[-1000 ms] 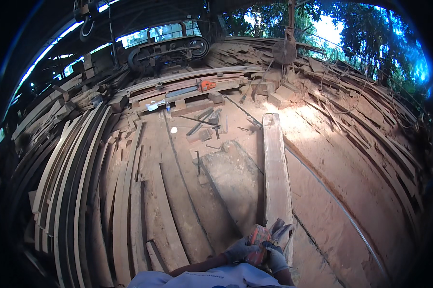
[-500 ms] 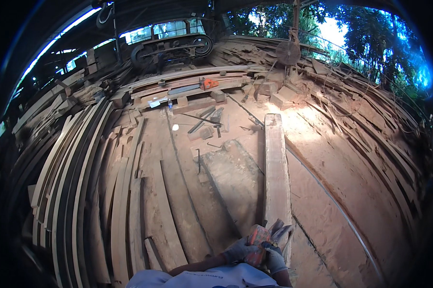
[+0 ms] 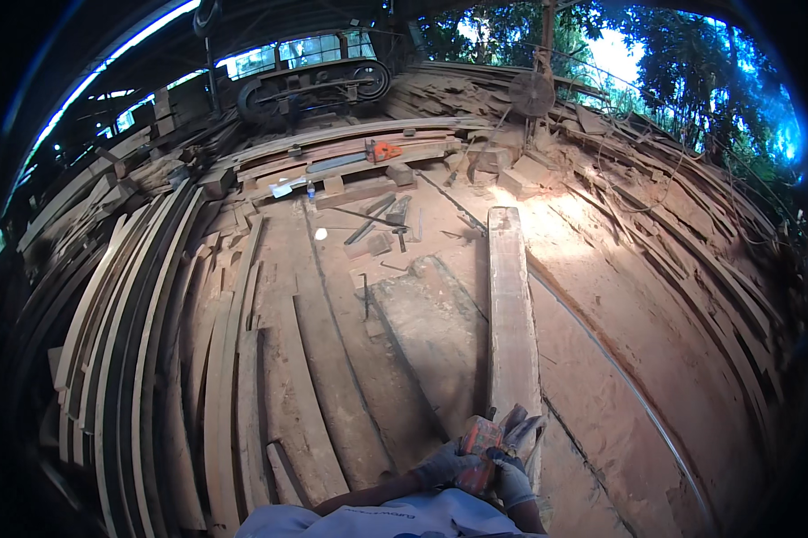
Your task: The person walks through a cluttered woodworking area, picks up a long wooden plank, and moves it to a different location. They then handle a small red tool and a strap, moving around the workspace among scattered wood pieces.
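Head view shows my left hand [image 3: 447, 464] and right hand [image 3: 511, 475], both gloved, fingers closed around an orange tool [image 3: 478, 444] at the near end of the long beam [image 3: 512, 314]. I judge work on it barely begun; no cut shows.
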`<state>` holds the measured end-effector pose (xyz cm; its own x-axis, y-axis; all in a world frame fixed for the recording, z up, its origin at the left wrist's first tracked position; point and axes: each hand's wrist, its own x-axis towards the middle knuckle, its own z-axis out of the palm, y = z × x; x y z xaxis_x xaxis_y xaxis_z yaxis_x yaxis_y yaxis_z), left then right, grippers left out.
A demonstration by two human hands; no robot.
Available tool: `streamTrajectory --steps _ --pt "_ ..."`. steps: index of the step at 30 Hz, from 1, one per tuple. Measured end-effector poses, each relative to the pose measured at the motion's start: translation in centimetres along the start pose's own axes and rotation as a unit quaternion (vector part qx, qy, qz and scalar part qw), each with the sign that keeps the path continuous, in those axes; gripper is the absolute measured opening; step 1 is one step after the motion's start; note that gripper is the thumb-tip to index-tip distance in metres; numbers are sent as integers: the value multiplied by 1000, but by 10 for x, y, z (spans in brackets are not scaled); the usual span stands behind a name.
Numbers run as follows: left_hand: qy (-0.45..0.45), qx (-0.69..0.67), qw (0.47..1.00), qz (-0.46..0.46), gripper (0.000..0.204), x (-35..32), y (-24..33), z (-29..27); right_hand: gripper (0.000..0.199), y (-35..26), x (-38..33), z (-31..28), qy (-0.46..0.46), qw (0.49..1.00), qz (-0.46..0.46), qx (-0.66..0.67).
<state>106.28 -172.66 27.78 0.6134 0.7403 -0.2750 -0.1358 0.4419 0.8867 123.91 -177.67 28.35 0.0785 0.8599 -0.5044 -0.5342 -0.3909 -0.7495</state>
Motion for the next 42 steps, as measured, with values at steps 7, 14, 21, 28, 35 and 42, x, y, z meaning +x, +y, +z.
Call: streamTrajectory --steps 7,14,21,28,35,42 --pt "-7 12 1000 21 36 0 -3 -2 30 -6 -7 3 -7 1000 17 -4" --pt "-12 26 999 23 33 4 -8 -5 28 -12 -14 13 0 999 16 34" --pt "-10 32 999 16 34 -1 2 -2 28 -20 -23 19 -3 999 26 40" --pt "-10 29 999 13 37 4 0 -3 30 -22 -22 20 -2 999 20 35" --pt "-13 29 999 -15 35 9 -3 -6 30 -15 -12 10 9 999 -14 -31" --pt "-21 27 999 -12 35 13 -5 -7 32 -15 -12 11 11 1000 18 11"
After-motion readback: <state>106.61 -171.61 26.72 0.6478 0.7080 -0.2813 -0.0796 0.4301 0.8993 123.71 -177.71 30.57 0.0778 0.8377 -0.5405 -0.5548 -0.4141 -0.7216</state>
